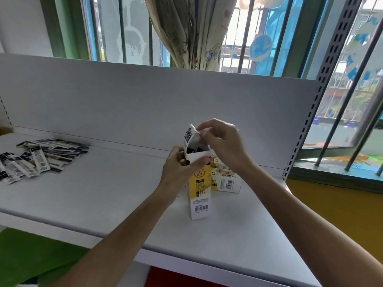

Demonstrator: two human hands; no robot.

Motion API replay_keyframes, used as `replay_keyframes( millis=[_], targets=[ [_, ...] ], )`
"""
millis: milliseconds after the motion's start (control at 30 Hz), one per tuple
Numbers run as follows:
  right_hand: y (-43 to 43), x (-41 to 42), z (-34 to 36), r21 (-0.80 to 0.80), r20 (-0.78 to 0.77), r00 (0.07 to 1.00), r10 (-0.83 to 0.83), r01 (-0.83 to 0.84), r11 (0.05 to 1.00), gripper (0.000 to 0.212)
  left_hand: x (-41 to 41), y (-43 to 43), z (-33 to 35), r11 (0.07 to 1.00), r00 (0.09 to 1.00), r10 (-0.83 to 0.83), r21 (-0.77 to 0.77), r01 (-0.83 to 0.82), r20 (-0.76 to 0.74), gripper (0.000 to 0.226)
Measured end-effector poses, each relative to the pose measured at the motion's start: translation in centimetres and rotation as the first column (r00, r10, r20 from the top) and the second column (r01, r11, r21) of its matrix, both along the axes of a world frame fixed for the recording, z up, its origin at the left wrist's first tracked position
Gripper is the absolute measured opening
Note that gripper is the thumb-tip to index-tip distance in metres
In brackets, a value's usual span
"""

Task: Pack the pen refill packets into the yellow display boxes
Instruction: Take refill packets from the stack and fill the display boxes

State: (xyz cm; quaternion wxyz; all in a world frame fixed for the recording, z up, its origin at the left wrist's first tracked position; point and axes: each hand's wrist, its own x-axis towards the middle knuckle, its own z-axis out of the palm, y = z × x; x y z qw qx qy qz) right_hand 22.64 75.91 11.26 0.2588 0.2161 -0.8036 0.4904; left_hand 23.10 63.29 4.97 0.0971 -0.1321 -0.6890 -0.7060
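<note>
The left hand point(180, 168) grips an upright yellow display box point(200, 191) on the white shelf point(103, 193); the right hand point(221, 141) pinches its raised top flap point(191, 134). A second box point(227, 181) stands just behind. Loose refill packets point(39, 160) lie well left.

Two yellow display boxes point(200, 189), two hands point(180, 168), one heap of pen refill packets point(39, 158), too overlapped to count.

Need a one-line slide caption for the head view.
Left hand grips an upright yellow display box while right hand pinches its top flap; refill packets piled at left.
</note>
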Motion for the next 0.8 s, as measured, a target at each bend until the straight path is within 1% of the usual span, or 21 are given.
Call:
replay_keyframes(
  millis=[67, 133, 167, 200, 233, 267, 300, 333, 400, 433, 467, 500, 533, 567, 600, 633, 667, 700, 733, 800],
  targets=[
    [0.2, 0.2, -0.7, -0.019, -0.003, 1.0, -0.015, 0.014, 1.0, 0.014, 0.1, 0.0, 0.1, 0.999, 1.0, 0.016, 0.037, -0.017, 0.008, 0.033],
    [0.8, 0.4, -1.4, -0.038, -0.012, 0.999, -0.044, 0.044, 0.998, 0.018, 0.1, 0.0, 0.2, 0.995, 1.0, 0.015, 0.097, -0.018, 0.027, 0.042],
    [1.3, 0.4, -1.8, -0.023, 0.019, 0.999, -0.032, 0.033, 0.999, 0.025, 0.1, 0.0, 0.3, 0.992, 0.999, 0.007, 0.129, -0.012, 0.039, 0.052],
    [1.8, 0.4, -2.3, 0.004, 0.084, 0.996, 0.007, -0.008, 1.0, 0.036, 0.1, 0.0, 0.3, 0.987, 0.999, -0.004, 0.159, -0.003, 0.049, 0.061],
    [2.3, 0.4, -2.9, 0.037, 0.183, 0.982, 0.054, -0.062, 0.997, 0.049, 0.0, 0.0, 0.3, 0.982, 0.998, -0.014, 0.188, 0.003, 0.057, 0.066],
    [2.8, 0.5, -3.5, 0.075, 0.286, 0.954, 0.09, -0.116, 0.99, 0.059, 0.0, -0.1, 0.3, 0.976, 0.998, -0.027, 0.218, 0.013, 0.061, 0.066],
    [3.4, 0.6, -4.2, 0.123, 0.368, 0.924, 0.099, -0.154, 0.98, 0.063, 0.1, 0.0, 0.2, 0.968, 0.997, -0.046, 0.251, 0.028, 0.066, 0.062],
    [3.9, 0.6, -5.0, 0.17, 0.415, 0.906, 0.085, -0.169, 0.971, 0.062, 0.2, 0.1, 0.0, 0.957, 0.995, -0.07, 0.285, 0.047, 0.073, 0.056],
    [4.8, 0.7, -6.2, 0.246, 0.435, 0.9, 0.02, -0.14, 0.959, 0.056, 0.4, 0.3, -0.8, 0.948, 0.991, -0.101, 0.311, 0.069, 0.085, 0.035],
    [5.1, 0.9, -6.4, 0.272, 0.435, 0.9, -0.009, -0.123, 0.954, 0.056, 0.5, 0.4, -1.3, 0.956, 0.992, -0.087, 0.288, 0.058, 0.09, 0.026],
    [5.3, 0.9, -6.5, 0.311, 0.432, 0.901, -0.044, -0.103, 0.945, 0.059, 0.6, 0.4, -1.8, 0.966, 0.995, -0.052, 0.259, 0.027, 0.091, 0.024],
    [5.5, 1.0, -6.5, 0.365, 0.423, 0.902, -0.084, -0.085, 0.927, 0.061, 0.6, 0.2, -2.3, 0.977, 0.995, 0.004, 0.214, -0.025, 0.098, 0.03],
    [5.5, 0.9, -6.5, 0.44, 0.406, 0.904, -0.136, -0.062, 0.896, 0.063, 0.5, 0.0, -2.7, 0.985, 0.989, 0.09, 0.138, -0.106, 0.115, 0.044],
    [5.5, 0.8, -6.6, 0.529, 0.383, 0.903, -0.198, -0.039, 0.848, 0.064, 0.5, -0.5, -3.3, 0.979, 0.972, 0.199, 0.023, -0.203, 0.128, 0.059],
    [5.5, 0.7, -6.9, 0.627, 0.352, 0.897, -0.268, -0.014, 0.779, 0.065, 0.5, -1.1, -4.0, 0.953, 0.947, 0.296, -0.108, -0.283, 0.126, 0.071],
    [5.3, 0.7, -7.2, 0.719, 0.323, 0.884, -0.337, 0.002, 0.695, 0.065, 0.6, -1.8, -4.7, 0.912, 0.924, 0.368, -0.237, -0.336, 0.106, 0.077],
    [5.1, 0.7, -7.6, 0.786, 0.297, 0.872, -0.388, 0.007, 0.618, 0.064, 0.7, -2.7, -5.5, 0.87, 0.912, 0.402, -0.345, -0.353, 0.08, 0.076],
    [4.9, 0.7, -8.1, 0.823, 0.278, 0.862, -0.424, 0.014, 0.569, 0.062, 1.0, -3.5, -6.1, 0.835, 0.911, 0.409, -0.426, -0.349, 0.055, 0.072],
    [4.5, 0.7, -8.5, 0.837, 0.258, 0.857, -0.445, 0.033, 0.547, 0.06, 1.2, -4.4, -6.7, 0.812, 0.915, 0.401, -0.479, -0.334, 0.042, 0.066],
    [3.6, 0.7, -9.0, 0.829, 0.198, 0.871, -0.449, 0.096, 0.551, 0.058, 1.9, -6.1, -7.3, 0.794, 0.924, 0.38, -0.524, -0.308, 0.033, 0.057]
  ],
)
